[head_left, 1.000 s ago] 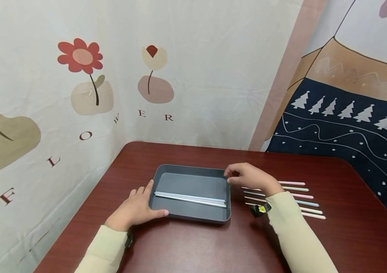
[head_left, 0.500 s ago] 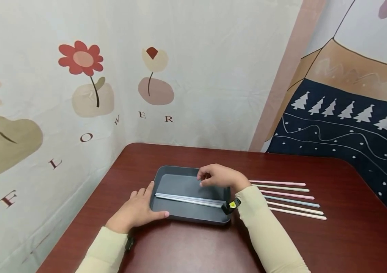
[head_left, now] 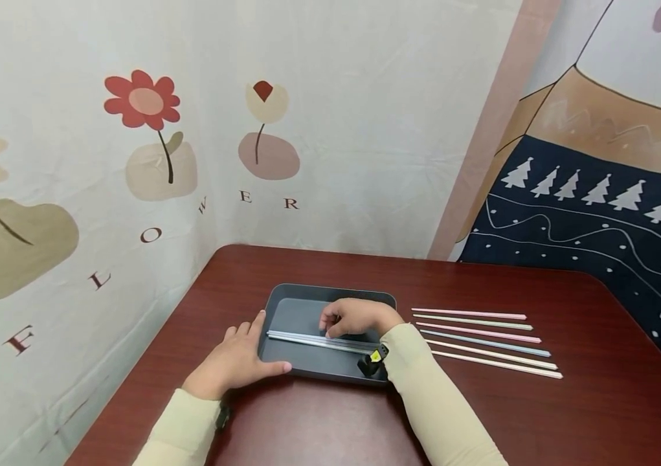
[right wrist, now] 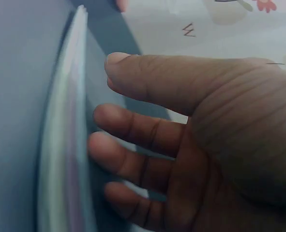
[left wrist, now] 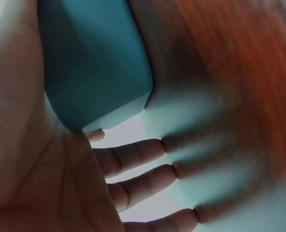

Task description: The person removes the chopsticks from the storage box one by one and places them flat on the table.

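A grey rectangular tray (head_left: 300,310) lies on the table, with a bundle of pastel chopsticks (head_left: 298,340) across its floor. My left hand (head_left: 237,359) rests against the tray's left end, fingers along the outside and thumb at the near rim. Over the tray, my right hand (head_left: 358,316) hovers just behind the bundle with fingers loosely bent. In the right wrist view, a gap shows between the thumb and the other fingers, and nothing is held. The fingertips (right wrist: 103,145) come close to the chopsticks (right wrist: 65,145); whether they touch is hard to tell.
Several more chopsticks (head_left: 485,343) in pink, green, blue and cream lie spaced out side by side on the reddish-brown table (head_left: 330,421), right of the tray. Behind the table hangs a flower-printed cloth (head_left: 353,129); a dark tree-patterned cloth (head_left: 586,226) hangs at the right.
My right hand has moved left and towards me, from the tray's far right corner to beside the bundle, uncovering the loose chopsticks on the table. The left hand stays at the tray.
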A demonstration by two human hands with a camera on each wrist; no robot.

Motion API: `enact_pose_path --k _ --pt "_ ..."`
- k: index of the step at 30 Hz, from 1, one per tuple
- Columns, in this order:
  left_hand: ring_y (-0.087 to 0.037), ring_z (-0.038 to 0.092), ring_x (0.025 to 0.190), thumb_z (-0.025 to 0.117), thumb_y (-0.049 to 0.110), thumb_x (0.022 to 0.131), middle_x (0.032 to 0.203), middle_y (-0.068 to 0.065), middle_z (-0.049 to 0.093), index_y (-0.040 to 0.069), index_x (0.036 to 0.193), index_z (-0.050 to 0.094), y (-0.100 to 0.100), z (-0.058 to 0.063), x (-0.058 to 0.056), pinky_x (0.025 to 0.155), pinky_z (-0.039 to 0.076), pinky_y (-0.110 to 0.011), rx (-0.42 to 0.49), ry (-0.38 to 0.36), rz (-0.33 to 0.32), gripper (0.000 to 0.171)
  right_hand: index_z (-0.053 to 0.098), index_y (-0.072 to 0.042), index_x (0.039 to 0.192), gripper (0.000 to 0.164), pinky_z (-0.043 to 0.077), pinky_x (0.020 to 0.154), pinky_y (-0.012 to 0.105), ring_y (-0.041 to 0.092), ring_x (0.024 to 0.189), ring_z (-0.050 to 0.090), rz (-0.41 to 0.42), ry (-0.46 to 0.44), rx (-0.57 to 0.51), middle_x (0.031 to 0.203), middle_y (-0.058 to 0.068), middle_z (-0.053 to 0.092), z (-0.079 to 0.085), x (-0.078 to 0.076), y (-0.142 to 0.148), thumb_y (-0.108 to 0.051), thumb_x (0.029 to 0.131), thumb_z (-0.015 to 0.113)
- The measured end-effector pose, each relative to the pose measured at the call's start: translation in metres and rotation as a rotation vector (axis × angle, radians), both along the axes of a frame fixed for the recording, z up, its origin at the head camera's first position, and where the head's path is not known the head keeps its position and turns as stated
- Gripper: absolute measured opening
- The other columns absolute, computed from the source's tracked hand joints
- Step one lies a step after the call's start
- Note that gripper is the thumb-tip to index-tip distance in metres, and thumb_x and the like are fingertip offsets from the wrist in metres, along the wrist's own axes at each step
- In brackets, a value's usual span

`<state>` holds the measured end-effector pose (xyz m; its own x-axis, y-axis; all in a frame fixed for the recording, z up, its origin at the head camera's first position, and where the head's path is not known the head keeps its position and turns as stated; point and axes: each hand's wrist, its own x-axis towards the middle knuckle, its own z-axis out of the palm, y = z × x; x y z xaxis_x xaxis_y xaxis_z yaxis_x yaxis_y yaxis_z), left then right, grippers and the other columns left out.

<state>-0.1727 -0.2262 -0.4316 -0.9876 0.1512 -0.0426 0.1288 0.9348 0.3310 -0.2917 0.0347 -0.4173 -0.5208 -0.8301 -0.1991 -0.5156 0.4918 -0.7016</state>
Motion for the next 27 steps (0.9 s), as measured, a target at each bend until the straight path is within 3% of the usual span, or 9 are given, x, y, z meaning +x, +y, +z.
enact_pose_path --k 12,19,27 --pt "-0.043 0.044 0.116 0.069 0.081 0.066 0.135 -0.026 0.05 -0.004 0.155 0.022 0.001 0.0 -0.001 0.09 0.046 -0.052 -0.008 -0.003 0.002 0.131 0.069 -0.016 0.096 0.012 0.044 0.067 0.025 0.009 0.073 0.052 -0.016 0.027 0.014 0.082 -0.005 0.06 -0.011 0.001 -0.003 -0.005 0.092 0.068" --pt "-0.043 0.044 0.116 0.068 0.081 0.067 0.135 -0.027 0.049 -0.004 0.154 0.022 0.0 0.001 0.0 0.091 0.046 -0.052 -0.006 -0.008 0.002 0.131 0.069 -0.017 0.095 0.016 0.043 0.067 0.025 0.008 0.071 0.051 0.009 0.062 0.041 0.08 -0.005 0.059 -0.011 0.001 -0.004 -0.002 0.093 0.066" --pt "-0.042 0.043 0.116 0.069 0.081 0.067 0.135 -0.025 0.05 -0.003 0.155 0.022 0.0 0.001 0.001 0.09 0.047 -0.051 -0.008 0.0 0.004 0.13 0.069 -0.016 0.095 0.016 0.043 0.068 0.026 0.008 0.071 0.05 -0.016 0.121 0.048 0.078 -0.005 0.057 -0.01 0.003 -0.005 -0.002 0.095 0.062"
